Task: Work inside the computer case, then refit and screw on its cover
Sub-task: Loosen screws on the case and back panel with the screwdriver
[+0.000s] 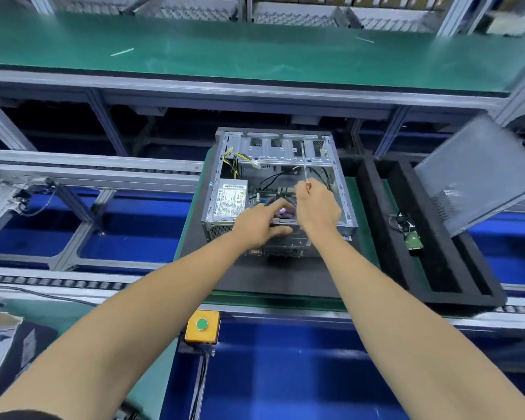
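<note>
Yellow, with one green button, a control box (202,327) sits below and between the two outstretched forearms. Beyond it, one open computer case (278,189) stands on a dark mat, and both hands reach into it. My left hand (259,224) is spread, its fingers pointing at something purplish low inside the case, while my right hand (317,207) grips one orange-handled screwdriver (305,168) whose shaft points away from the hands. One silver power supply (228,201) sits just left of the left hand. Interior work seems to be the step in hand; next the screwdriver tip must be brought onto its fastener. One mesh cover (479,174) leans well right of the right hand, not yet refitted.
</note>
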Action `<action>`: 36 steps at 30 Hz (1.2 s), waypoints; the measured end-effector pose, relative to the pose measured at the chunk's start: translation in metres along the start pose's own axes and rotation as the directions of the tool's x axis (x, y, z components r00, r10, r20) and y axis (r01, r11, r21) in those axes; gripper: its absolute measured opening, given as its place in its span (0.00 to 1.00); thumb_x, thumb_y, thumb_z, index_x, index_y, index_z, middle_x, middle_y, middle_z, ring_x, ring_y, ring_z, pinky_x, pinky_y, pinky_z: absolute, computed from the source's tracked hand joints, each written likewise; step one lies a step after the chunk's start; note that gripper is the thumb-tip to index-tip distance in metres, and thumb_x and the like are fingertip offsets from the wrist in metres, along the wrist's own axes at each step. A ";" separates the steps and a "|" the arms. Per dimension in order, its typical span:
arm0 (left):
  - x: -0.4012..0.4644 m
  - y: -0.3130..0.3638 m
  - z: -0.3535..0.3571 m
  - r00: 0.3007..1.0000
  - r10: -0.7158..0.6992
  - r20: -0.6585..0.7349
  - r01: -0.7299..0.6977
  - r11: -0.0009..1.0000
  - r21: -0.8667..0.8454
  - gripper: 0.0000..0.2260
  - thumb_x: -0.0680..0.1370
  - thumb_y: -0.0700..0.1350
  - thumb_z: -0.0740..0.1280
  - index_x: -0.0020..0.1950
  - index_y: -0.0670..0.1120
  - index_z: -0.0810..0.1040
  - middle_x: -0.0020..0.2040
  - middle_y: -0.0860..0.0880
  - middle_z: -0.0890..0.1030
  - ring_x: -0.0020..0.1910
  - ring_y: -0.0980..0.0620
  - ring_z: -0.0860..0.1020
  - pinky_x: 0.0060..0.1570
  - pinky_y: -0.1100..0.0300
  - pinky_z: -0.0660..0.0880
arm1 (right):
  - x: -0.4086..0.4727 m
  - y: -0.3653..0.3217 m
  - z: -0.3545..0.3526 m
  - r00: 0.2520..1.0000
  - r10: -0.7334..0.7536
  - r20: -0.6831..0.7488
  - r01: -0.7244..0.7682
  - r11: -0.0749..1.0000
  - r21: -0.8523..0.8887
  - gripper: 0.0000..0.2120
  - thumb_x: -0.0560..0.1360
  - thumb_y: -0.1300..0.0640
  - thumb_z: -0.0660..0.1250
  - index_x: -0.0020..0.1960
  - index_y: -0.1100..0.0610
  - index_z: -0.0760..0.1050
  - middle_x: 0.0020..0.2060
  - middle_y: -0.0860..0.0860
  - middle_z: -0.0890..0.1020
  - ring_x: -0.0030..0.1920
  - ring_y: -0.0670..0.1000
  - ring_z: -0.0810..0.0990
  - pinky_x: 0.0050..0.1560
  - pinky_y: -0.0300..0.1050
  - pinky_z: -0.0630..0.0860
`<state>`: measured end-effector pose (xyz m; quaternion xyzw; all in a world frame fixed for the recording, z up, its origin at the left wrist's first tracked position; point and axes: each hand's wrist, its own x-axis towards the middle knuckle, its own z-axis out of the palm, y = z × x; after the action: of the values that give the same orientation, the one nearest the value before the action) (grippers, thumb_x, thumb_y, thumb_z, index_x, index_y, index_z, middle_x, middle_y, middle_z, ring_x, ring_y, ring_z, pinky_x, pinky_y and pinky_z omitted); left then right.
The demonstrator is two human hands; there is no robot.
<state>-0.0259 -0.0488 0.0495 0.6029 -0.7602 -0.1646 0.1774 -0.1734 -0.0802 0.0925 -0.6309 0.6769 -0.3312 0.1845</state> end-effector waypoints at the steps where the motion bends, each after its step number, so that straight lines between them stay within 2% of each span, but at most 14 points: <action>1: 0.000 -0.002 -0.001 0.999 0.037 0.009 -0.037 0.999 0.011 0.19 0.76 0.65 0.68 0.63 0.63 0.68 0.55 0.53 0.82 0.53 0.47 0.80 0.47 0.50 0.77 | -0.006 0.005 -0.003 0.999 0.026 0.030 -0.027 0.999 0.022 0.16 0.74 0.45 0.49 0.34 0.52 0.66 0.29 0.49 0.74 0.34 0.53 0.73 0.33 0.47 0.61; 3: 0.001 -0.002 -0.003 0.995 0.096 0.006 -0.096 0.995 0.039 0.15 0.78 0.64 0.67 0.60 0.64 0.70 0.47 0.58 0.80 0.49 0.47 0.79 0.41 0.54 0.71 | -0.024 0.018 -0.005 0.995 0.040 0.095 -0.041 0.999 0.008 0.14 0.76 0.46 0.50 0.36 0.51 0.65 0.31 0.48 0.75 0.33 0.51 0.73 0.34 0.47 0.61; 5: 0.002 -0.002 -0.004 0.991 0.133 0.024 -0.134 0.989 0.067 0.13 0.78 0.64 0.66 0.60 0.63 0.71 0.40 0.61 0.75 0.47 0.47 0.78 0.39 0.55 0.66 | -0.049 0.035 -0.002 0.986 0.065 0.153 -0.065 0.998 -0.001 0.12 0.80 0.47 0.51 0.41 0.50 0.65 0.34 0.48 0.77 0.36 0.53 0.75 0.36 0.49 0.65; 7: 0.004 -0.003 -0.004 0.991 0.126 0.040 -0.128 0.990 0.067 0.13 0.78 0.64 0.67 0.60 0.64 0.72 0.48 0.59 0.80 0.51 0.49 0.78 0.41 0.55 0.67 | -0.076 0.051 0.002 0.975 0.094 0.204 -0.098 0.995 0.012 0.09 0.82 0.48 0.51 0.44 0.49 0.64 0.37 0.47 0.80 0.39 0.55 0.77 0.40 0.50 0.70; 10: 0.008 -0.005 -0.009 0.995 0.059 0.083 -0.058 0.998 -0.017 0.12 0.76 0.63 0.70 0.58 0.65 0.75 0.62 0.59 0.81 0.57 0.52 0.79 0.47 0.54 0.74 | -0.118 0.069 0.008 0.957 0.115 0.267 -0.127 0.992 0.028 0.09 0.81 0.51 0.52 0.43 0.47 0.64 0.35 0.48 0.80 0.39 0.56 0.77 0.41 0.49 0.70; 14: 0.008 -0.002 -0.015 0.985 0.007 0.171 0.011 0.994 -0.105 0.10 0.76 0.62 0.72 0.55 0.68 0.76 0.67 0.59 0.79 0.64 0.52 0.78 0.59 0.49 0.77 | -0.144 0.073 0.014 0.930 0.155 0.334 -0.182 0.982 0.052 0.09 0.80 0.52 0.52 0.44 0.49 0.67 0.35 0.48 0.80 0.40 0.54 0.78 0.44 0.49 0.72; 18: 0.011 0.001 -0.019 0.976 -0.038 0.213 0.075 0.983 -0.168 0.08 0.76 0.60 0.73 0.52 0.69 0.77 0.69 0.57 0.78 0.66 0.53 0.76 0.64 0.49 0.74 | -0.144 0.066 0.014 0.935 0.171 0.310 -0.200 0.978 0.066 0.10 0.80 0.53 0.51 0.44 0.49 0.69 0.36 0.48 0.80 0.40 0.54 0.78 0.42 0.48 0.71; 21: 0.013 0.001 -0.018 0.972 -0.066 0.224 0.120 0.964 -0.236 0.08 0.76 0.57 0.74 0.54 0.64 0.81 0.67 0.55 0.79 0.65 0.54 0.77 0.65 0.51 0.72 | -0.137 0.062 0.012 0.940 0.190 0.282 -0.217 0.974 0.067 0.11 0.80 0.53 0.51 0.43 0.48 0.68 0.35 0.48 0.80 0.39 0.53 0.78 0.39 0.47 0.68; 24: 0.015 0.002 -0.018 0.964 -0.084 0.251 0.158 0.943 -0.291 0.08 0.77 0.53 0.74 0.56 0.59 0.83 0.67 0.53 0.79 0.63 0.52 0.78 0.63 0.54 0.72 | -0.130 0.058 0.009 0.940 0.198 0.278 -0.224 0.972 0.065 0.10 0.81 0.54 0.52 0.44 0.50 0.70 0.36 0.47 0.80 0.40 0.51 0.77 0.37 0.46 0.66; 28: 0.014 0.003 -0.020 0.959 -0.097 0.266 0.181 0.933 -0.310 0.08 0.77 0.53 0.74 0.56 0.59 0.83 0.67 0.53 0.79 0.63 0.51 0.78 0.62 0.55 0.71 | -0.127 0.055 0.007 0.936 0.200 0.288 -0.220 0.975 0.039 0.09 0.81 0.54 0.52 0.45 0.51 0.69 0.35 0.48 0.79 0.41 0.54 0.78 0.37 0.46 0.66; 31: 0.013 0.003 -0.020 0.958 -0.101 0.269 0.190 0.924 -0.331 0.07 0.78 0.53 0.73 0.55 0.60 0.83 0.68 0.53 0.79 0.61 0.52 0.77 0.57 0.56 0.69 | -0.131 0.055 0.006 0.934 0.180 0.309 -0.195 0.981 0.020 0.10 0.81 0.55 0.52 0.45 0.51 0.69 0.35 0.49 0.79 0.40 0.55 0.78 0.39 0.47 0.68; 36: 0.014 0.004 -0.022 0.945 -0.098 0.310 0.216 0.903 -0.371 0.05 0.78 0.52 0.74 0.52 0.61 0.83 0.65 0.52 0.79 0.62 0.49 0.78 0.64 0.52 0.72 | -0.132 0.052 0.006 0.931 0.185 0.313 -0.204 0.979 0.028 0.10 0.81 0.54 0.53 0.44 0.51 0.70 0.35 0.48 0.79 0.40 0.54 0.77 0.38 0.47 0.67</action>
<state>-0.0219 -0.0626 0.0720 0.5837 -0.6763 -0.4152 0.1718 -0.1892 0.0462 0.0309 -0.5988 0.6887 -0.2288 0.3389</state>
